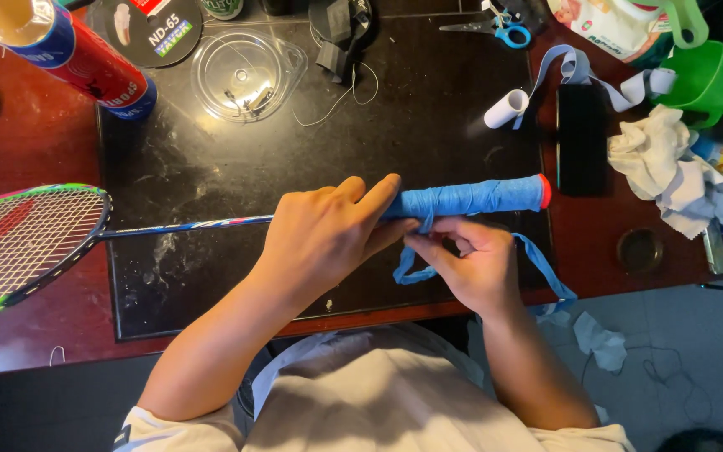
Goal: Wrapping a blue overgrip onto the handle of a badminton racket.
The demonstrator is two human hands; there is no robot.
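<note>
A badminton racket lies across the black mat (211,167), its strung head (18,243) at the left and its thin shaft (186,224) running right. The handle (479,197) is wrapped in blue grip tape with a red end cap. My left hand (324,234) closes around the handle where it meets the shaft. My right hand (470,264) pinches the loose blue tape strip (546,272) just below the handle; the strip loops down over the table edge.
A red and blue tube (69,50) lies at the back left beside a clear plastic lid (244,75). Blue-handled scissors (495,32), a white tape roll (505,107), a black block (581,138), crumpled white tissues (671,167) and a green cup (713,79) stand at the right.
</note>
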